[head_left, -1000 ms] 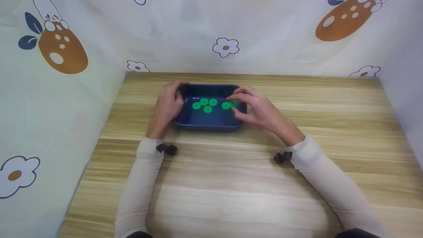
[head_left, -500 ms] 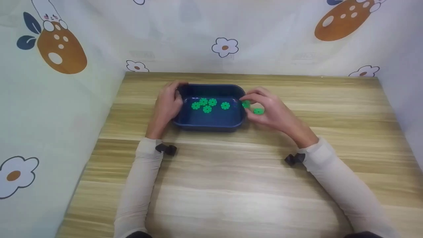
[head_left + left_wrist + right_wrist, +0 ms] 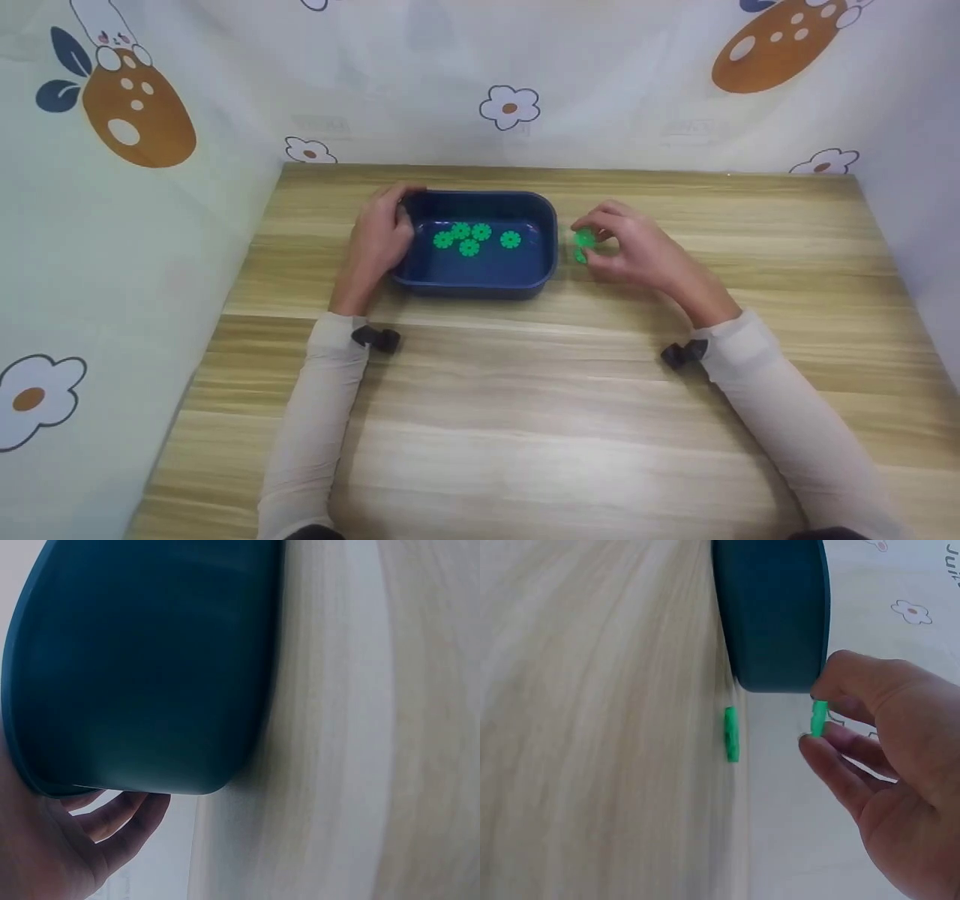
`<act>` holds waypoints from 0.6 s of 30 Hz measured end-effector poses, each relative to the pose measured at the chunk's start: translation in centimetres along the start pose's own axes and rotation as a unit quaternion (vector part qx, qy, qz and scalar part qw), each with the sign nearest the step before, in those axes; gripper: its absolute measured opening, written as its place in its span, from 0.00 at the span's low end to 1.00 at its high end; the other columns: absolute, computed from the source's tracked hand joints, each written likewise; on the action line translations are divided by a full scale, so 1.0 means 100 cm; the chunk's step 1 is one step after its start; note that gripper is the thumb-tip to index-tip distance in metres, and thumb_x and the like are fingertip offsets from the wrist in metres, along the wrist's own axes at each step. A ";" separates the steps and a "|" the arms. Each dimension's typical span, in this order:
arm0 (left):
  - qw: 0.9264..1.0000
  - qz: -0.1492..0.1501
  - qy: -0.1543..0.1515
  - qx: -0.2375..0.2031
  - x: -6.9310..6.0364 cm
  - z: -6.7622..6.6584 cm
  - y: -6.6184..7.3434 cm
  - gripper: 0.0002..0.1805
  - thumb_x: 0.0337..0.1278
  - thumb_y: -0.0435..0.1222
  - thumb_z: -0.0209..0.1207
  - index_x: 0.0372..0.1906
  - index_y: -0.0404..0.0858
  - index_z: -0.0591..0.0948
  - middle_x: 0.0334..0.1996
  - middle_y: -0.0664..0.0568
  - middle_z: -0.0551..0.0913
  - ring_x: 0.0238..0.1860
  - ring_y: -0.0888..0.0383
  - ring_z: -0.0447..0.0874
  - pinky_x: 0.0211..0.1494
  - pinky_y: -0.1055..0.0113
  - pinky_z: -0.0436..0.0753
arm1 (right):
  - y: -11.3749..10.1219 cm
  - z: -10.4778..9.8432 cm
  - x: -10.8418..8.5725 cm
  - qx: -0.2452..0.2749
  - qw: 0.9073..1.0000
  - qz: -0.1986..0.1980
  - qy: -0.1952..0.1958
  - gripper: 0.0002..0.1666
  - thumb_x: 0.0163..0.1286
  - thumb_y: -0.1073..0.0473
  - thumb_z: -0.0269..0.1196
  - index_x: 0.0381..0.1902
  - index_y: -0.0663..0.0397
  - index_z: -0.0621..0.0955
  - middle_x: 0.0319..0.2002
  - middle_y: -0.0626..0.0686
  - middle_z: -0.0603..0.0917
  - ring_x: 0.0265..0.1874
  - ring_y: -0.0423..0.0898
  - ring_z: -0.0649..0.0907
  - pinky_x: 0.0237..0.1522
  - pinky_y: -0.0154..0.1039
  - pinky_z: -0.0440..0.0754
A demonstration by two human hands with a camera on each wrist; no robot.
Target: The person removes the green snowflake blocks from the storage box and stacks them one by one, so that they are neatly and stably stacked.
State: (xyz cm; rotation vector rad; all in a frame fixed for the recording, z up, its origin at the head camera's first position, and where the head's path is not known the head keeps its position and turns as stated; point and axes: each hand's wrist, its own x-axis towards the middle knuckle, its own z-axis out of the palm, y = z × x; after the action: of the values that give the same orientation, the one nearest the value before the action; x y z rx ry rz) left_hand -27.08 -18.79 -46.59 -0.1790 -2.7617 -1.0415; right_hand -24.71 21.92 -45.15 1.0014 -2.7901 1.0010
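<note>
Green notched disc (image 3: 584, 238): clear of the table, just off the right end of the tray. I see it pinched between the thumb and fingertips of the right hand (image 3: 641, 246); the right wrist view shows it edge-on, with the thumb on one side.

Second green disc (image 3: 731, 735): lies on the table below the held one. On my head view the two overlap; the right wrist view gives a gap between them.

Dark blue tray (image 3: 487, 268): rests on the table, rectangular, rounded corners. Inside I count five more discs: a cluster of four (image 3: 463, 232) left of centre, some appearing to touch, and a single disc (image 3: 505, 240) to the right, apart from the cluster.

Left hand (image 3: 381, 234): grips the left end of the tray at its rim. From the left wrist view I read fingers bent along the outside of the wall; the thumb is partly hidden there.

Further out: pale sleeves (image 3: 319, 420) on both arms, a small black unit (image 3: 379, 339) at each cuff. Table (image 3: 555, 450) has a striped wood-grain top. Behind it, a whitish wall covering (image 3: 405, 112) printed with outlined flowers (image 3: 525, 112) and orange-brown fruit shapes.
</note>
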 end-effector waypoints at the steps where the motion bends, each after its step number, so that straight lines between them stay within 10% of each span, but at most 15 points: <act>1: 1.000 0.000 0.000 0.000 0.000 0.000 0.000 0.27 0.72 0.26 0.47 0.67 0.46 0.84 0.69 0.46 0.84 0.72 0.49 0.79 0.79 0.48 0.75 | 0.001 0.000 0.000 -0.005 1.000 0.010 -0.010 0.21 0.68 0.63 0.72 0.58 0.60 0.87 0.53 0.58 0.86 0.49 0.54 0.89 0.56 0.52 0.90; 18: 1.000 0.018 0.009 0.007 0.001 0.001 -0.003 0.28 0.68 0.26 0.47 0.67 0.44 0.84 0.66 0.44 0.85 0.71 0.45 0.80 0.77 0.46 0.76 | 0.020 0.004 0.000 0.002 0.998 0.008 -0.065 0.20 0.68 0.69 0.72 0.57 0.63 0.87 0.52 0.61 0.90 0.50 0.58 0.91 0.56 0.55 0.90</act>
State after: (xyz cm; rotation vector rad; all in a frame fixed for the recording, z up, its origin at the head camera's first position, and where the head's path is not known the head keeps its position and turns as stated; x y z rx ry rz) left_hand -27.30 -18.94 -46.88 -0.2165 -2.7379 -1.0103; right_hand -25.81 22.85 -46.58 1.0842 -2.9054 0.9782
